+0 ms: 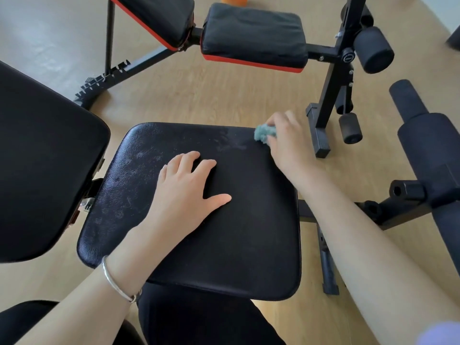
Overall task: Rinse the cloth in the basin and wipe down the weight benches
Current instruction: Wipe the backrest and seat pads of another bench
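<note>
Right hand [286,143] grips cloth [265,132] at seat pad [224,245] corner, left hand [184,188] flat, red-trimmed bench [254,33] beyond.

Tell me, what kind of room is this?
Probably a gym or home workout room: a black seat pad, a red-trimmed bench and foam leg rollers stand on a wooden floor.
</note>
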